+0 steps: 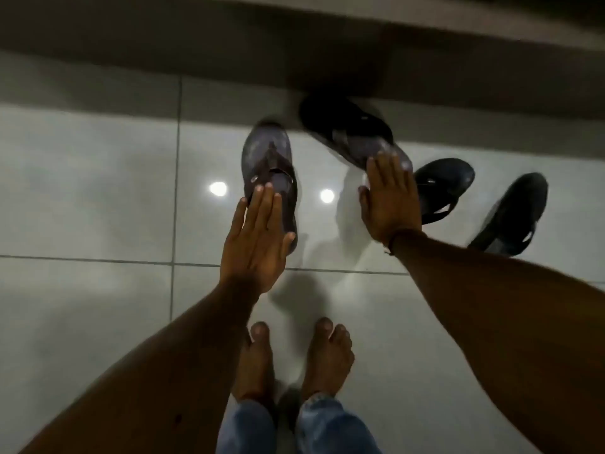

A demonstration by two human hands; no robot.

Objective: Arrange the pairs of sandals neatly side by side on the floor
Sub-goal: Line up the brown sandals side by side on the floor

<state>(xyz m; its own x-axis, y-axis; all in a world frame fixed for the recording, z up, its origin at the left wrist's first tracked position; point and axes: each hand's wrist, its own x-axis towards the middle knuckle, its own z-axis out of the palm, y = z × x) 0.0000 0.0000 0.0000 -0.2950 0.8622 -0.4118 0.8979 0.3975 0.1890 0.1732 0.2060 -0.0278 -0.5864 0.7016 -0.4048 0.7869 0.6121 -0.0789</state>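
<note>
We note four dark sandals on the pale tiled floor [98, 191], none yet lined up. Leftmost, a brownish sandal [270, 155] points roughly straight ahead, toward the dark step [163, 54] that crosses the top of the view; our left hand [255, 237] covers its heel end, fingers [262, 204] stretched out flat along the strap, thumb at the right edge. Whether the hand presses on it or only hovers we cannot tell; it is not clenched. Next, a second sandal [353, 132] of similar make lies skewed, its far end touching the step; our right hand [389, 201] lies flat over its near end, fingers straight and unclenched, grasping nothing that we can see. Further right, two black sandals [442, 188] [514, 214] lie angled, near each other but apart and not parallel. Bare feet [294, 358] stand well below. Judgement: these look light, with flexible rubbery soles and soft straps; the glossy tile should let them slide easily under a flat palm. For lifting, pinch the sole edge at mid-length or hook the strap; for turning, push at the heel. Main risk: overshoot on the slick floor.
</note>
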